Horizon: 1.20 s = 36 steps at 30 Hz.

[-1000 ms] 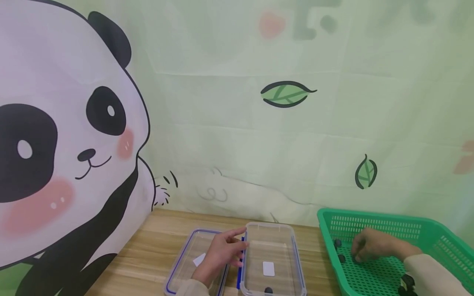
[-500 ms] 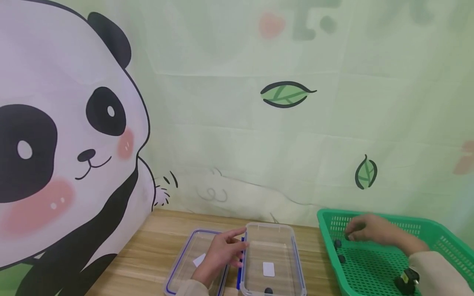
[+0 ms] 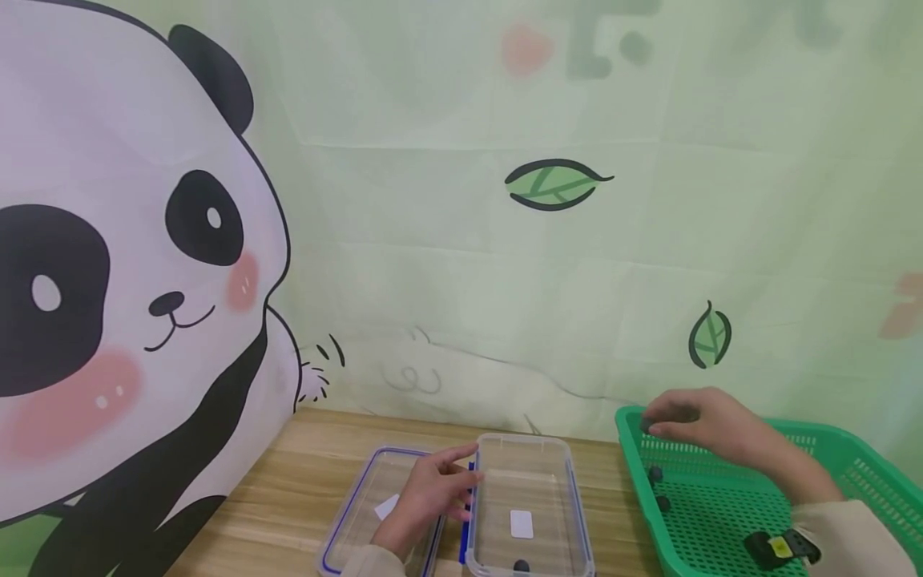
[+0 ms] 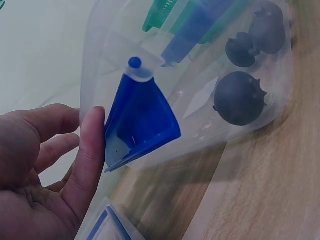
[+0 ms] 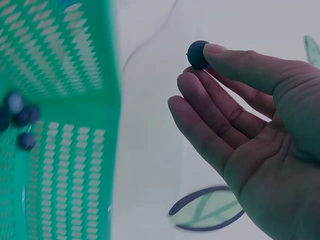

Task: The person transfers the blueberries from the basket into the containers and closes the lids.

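Observation:
My right hand [image 3: 710, 421] pinches a blueberry [image 5: 198, 55] between thumb and fingertips, above the left rim of the green basket [image 3: 638, 481]. More blueberries lie inside that basket against its left side, among them one blueberry [image 3: 663, 503] seen in the head view. My left hand [image 3: 433, 490] touches the left side of a clear plastic box [image 3: 534, 493], its thumb by a blue latch [image 4: 142, 117]. The fingers are fairly straight. Low in the box lie a few blueberries, including a dark blueberry [image 4: 240, 98] close to the wall in the left wrist view.
A clear lid [image 3: 353, 513] with a blue seal lies left of the box, partly under my left forearm. All of it stands on a wood-grain table [image 3: 288, 473]. A printed cloth [image 3: 447, 280] with a panda and leaves hangs behind.
My right hand has risen from the basket floor and moved left to its rim, carrying a blueberry. My left hand has stayed at the box.

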Tool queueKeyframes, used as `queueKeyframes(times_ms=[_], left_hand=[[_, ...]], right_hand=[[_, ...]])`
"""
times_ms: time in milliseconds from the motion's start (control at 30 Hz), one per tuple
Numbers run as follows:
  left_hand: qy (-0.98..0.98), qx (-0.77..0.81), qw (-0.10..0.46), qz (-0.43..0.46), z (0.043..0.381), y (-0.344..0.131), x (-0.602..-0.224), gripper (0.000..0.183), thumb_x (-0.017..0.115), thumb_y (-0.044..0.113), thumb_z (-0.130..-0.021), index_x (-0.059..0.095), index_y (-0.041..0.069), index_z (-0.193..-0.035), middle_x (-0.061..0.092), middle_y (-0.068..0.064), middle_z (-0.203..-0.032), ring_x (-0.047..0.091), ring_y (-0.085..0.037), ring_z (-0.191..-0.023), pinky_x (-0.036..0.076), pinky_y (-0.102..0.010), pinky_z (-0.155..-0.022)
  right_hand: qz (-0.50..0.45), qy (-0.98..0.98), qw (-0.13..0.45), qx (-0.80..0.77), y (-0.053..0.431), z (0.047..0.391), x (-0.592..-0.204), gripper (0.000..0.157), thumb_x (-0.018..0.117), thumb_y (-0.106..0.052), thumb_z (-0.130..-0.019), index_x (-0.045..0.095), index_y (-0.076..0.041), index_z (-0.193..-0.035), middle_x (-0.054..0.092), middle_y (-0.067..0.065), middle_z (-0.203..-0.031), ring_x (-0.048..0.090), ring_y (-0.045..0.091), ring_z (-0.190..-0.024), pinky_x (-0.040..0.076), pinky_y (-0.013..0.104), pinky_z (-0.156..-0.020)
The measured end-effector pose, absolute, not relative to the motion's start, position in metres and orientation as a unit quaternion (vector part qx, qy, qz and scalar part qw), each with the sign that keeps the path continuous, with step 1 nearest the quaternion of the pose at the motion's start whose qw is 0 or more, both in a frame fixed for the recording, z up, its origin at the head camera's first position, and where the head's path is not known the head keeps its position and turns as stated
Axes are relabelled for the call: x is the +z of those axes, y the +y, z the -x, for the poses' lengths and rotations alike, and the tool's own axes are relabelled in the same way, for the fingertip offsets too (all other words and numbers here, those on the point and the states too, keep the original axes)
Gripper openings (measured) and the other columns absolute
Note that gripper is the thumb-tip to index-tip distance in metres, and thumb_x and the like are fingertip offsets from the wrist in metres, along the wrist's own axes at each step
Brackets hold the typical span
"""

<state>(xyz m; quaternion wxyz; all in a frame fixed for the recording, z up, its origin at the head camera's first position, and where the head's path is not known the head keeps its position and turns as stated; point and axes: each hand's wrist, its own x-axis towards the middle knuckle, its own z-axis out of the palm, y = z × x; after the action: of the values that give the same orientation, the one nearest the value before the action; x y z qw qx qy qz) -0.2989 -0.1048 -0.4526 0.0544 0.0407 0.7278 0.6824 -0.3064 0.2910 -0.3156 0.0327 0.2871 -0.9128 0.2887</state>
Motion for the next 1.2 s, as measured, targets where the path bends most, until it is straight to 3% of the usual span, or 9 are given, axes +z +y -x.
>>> queueKeyframes(times_ms=[400,800,1200], left_hand=[[0.729,0.682,0.056,-0.038,0.297,-0.106,-0.449,0.055,0.077,0.008,-0.096,0.061,0.006,-0.149,0.068,-0.011,-0.101,0.065,-0.016,-0.070,0.065,-0.028,-0.057],[0.728,0.682,0.055,-0.041,0.296,-0.107,-0.450,0.055,0.077,0.008,-0.096,0.061,0.005,-0.149,0.068,-0.011,-0.100,0.065,-0.016,-0.070,0.065,-0.028,-0.056],[0.728,0.682,0.056,-0.040,0.295,-0.106,-0.448,0.056,0.078,0.008,-0.096,0.061,0.006,-0.149,0.070,-0.010,-0.101,0.066,-0.017,-0.071,0.066,-0.029,-0.058]], right_hand=[[-0.324,-0.875,-0.019,0.358,0.235,0.276,-0.308,0.020,0.077,-0.015,-0.099,0.076,-0.005,-0.117,0.077,-0.002,-0.105,0.073,0.012,-0.095,0.064,0.027,-0.082],[-0.397,-0.825,-0.091,0.393,0.178,0.262,-0.354,0.011,0.077,-0.011,-0.098,0.078,-0.009,-0.108,0.076,-0.006,-0.101,0.070,0.008,-0.094,0.063,0.026,-0.083],[-0.368,-0.813,-0.179,0.414,0.139,0.256,-0.386,0.010,0.078,-0.005,-0.096,0.079,-0.010,-0.104,0.074,-0.008,-0.099,0.068,0.006,-0.090,0.060,0.020,-0.081]])
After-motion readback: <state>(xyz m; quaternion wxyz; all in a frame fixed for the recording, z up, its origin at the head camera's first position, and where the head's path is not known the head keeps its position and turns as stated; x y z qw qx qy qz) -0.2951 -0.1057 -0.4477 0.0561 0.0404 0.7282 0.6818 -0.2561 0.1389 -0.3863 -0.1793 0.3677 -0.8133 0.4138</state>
